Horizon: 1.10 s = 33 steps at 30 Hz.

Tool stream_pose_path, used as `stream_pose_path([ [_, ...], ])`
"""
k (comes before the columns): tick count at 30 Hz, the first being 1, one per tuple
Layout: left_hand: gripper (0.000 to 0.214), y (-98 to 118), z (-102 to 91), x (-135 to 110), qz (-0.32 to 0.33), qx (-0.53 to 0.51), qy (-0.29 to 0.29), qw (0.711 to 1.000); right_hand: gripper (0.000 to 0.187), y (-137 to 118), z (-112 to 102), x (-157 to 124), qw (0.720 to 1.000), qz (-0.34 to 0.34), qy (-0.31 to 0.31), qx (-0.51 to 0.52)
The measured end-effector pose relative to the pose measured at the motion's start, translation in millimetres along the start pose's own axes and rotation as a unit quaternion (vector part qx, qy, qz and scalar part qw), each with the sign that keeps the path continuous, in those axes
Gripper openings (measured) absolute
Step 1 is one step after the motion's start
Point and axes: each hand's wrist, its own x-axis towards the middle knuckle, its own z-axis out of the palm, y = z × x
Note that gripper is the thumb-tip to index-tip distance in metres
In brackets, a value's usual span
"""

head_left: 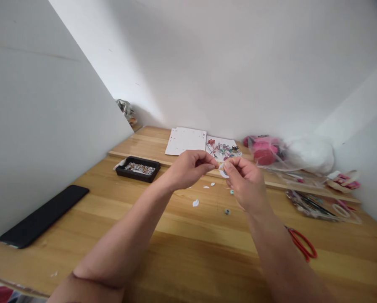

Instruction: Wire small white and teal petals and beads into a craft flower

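Note:
Between the thumb and fingers of my right hand (245,179) is a small white paper cutout (223,171), rounded like a petal. Just left of it, my left hand (193,169) pinches with thumb and fingertips close together; whatever it holds is too small to make out. Below the hands, a white leaf-shaped cutout (195,203) lies on the wooden table (188,240), and smaller white scraps (212,184) lie nearby. A small dark round piece (227,211) rests under my right hand, with a pale green bit (231,192) above it.
A black tray (155,173) of small beads stands left. White sheets (185,141) and a flower picture (221,147) lie on the raised back ledge. Pink yarn in plastic (265,151), a bag of tools (314,204) and red-handled scissors (301,244) are right. A black slab (46,214) lies far left.

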Motion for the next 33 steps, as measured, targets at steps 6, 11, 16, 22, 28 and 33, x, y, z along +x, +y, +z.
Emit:
stream_pose_path([
  [6,0.018,0.1,1.3,-0.8,-0.015,-0.019,0.0,1.0,0.022,-1.1,-1.6,0.8,1.0,0.006,-0.002,0.019],
  [11,0.027,-3.7,8.8,0.9,-0.034,-0.063,0.021,0.997,0.02,-2.0,0.7,-0.1,1.0,0.002,0.012,0.019],
  [16,0.029,-4.9,15.9,2.4,-0.051,-0.08,0.051,0.994,0.021,-1.2,2.2,-0.7,1.0,-0.005,0.021,0.004],
  [22,0.023,-7.4,18.9,3.3,-0.048,-0.107,0.076,0.99,0.024,5.9,0.3,0.8,1.0,-0.007,0.009,0.027],
  [28,0.02,-7.7,20.7,4.8,-0.052,-0.121,0.096,0.987,0.026,8.0,2.0,1.5,0.998,0.031,0.013,0.057],
  [33,0.02,-9.6,21.5,5.4,-0.05,-0.124,0.099,0.986,0.026,7.6,1.9,2.0,0.998,0.033,0.013,0.053],
])
